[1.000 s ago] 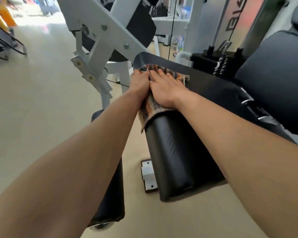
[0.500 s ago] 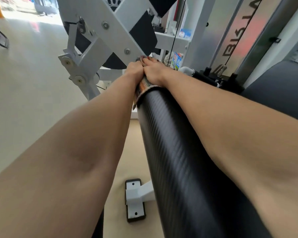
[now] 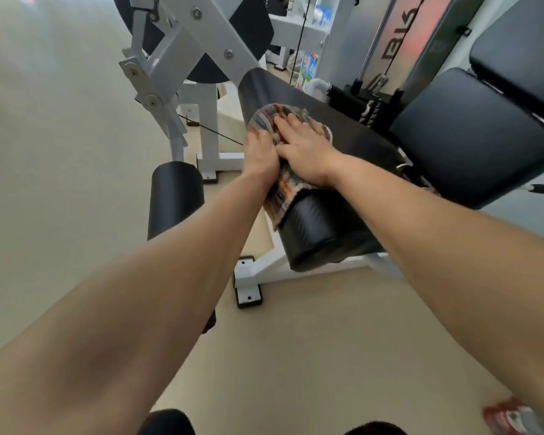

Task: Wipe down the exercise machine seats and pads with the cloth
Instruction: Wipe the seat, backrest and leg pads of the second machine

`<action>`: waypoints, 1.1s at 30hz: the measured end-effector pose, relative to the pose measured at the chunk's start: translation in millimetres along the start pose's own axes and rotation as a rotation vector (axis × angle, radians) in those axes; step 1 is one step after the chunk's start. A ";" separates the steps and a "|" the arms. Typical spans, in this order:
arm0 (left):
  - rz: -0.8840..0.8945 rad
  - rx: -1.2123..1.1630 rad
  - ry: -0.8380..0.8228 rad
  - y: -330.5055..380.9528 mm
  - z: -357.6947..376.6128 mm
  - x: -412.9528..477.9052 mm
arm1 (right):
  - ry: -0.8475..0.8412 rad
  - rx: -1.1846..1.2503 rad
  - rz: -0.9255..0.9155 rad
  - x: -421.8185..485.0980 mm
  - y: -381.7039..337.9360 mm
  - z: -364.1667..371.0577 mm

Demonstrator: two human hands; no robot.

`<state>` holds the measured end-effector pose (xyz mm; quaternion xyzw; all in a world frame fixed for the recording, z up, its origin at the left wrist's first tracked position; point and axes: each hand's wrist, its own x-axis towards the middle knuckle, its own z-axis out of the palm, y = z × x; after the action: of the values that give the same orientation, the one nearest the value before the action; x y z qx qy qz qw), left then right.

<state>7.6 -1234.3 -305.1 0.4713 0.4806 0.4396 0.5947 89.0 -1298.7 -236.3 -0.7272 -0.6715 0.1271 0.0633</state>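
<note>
A multicoloured striped cloth [image 3: 283, 189] is draped over the rounded front edge of a long black pad [image 3: 321, 227] on a white-framed exercise machine. My right hand [image 3: 308, 152] lies flat on top of the cloth with fingers spread, pressing it onto the pad. My left hand [image 3: 259, 155] presses the cloth against the pad's left side, fingers pointing away from me; their tips are hidden by the cloth's fold. The cloth's lower end hangs down the pad's left flank.
A black roller pad [image 3: 175, 199] stands lower left of the main pad. White frame arms [image 3: 182, 54] rise behind, with a thin cable [image 3: 214, 133] crossing. A black seat cushion [image 3: 471, 136] sits right. A white floor foot [image 3: 248, 287] rests on beige flooring.
Both hands with the cloth have slid back along the pad toward me from its far end. The view has pulled back, showing the pad's near end and the floor.
</note>
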 end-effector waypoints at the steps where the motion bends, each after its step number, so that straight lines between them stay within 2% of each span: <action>1: 0.016 -0.018 -0.001 -5.6 0.6 -24.7 | -0.009 0.015 -0.003 -24.3 -1.2 0.0; 7: 0.039 -0.088 -0.038 -39.2 3.6 -142.9 | -0.016 0.029 -0.080 -133.4 2.4 12.8; 13: 0.027 -0.075 -0.018 -33.4 6.9 -152.0 | -0.067 0.057 -0.064 -131.9 0.4 8.2; 23: -0.080 0.074 0.057 -0.7 6.2 -4.1 | -0.027 -0.013 -0.063 21.2 4.2 3.5; 28: -0.050 0.165 0.009 18.2 0.5 71.5 | -0.003 -0.009 -0.051 102.3 -4.4 -8.9; 33: -0.059 0.092 0.077 42.3 -5.7 126.7 | 0.033 -0.089 -0.083 172.4 -5.7 -14.9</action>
<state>18.2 -1102.7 -284.0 0.4667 0.5365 0.4171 0.5660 98.8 -1125.9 -237.7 -0.7029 -0.7049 0.0823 0.0473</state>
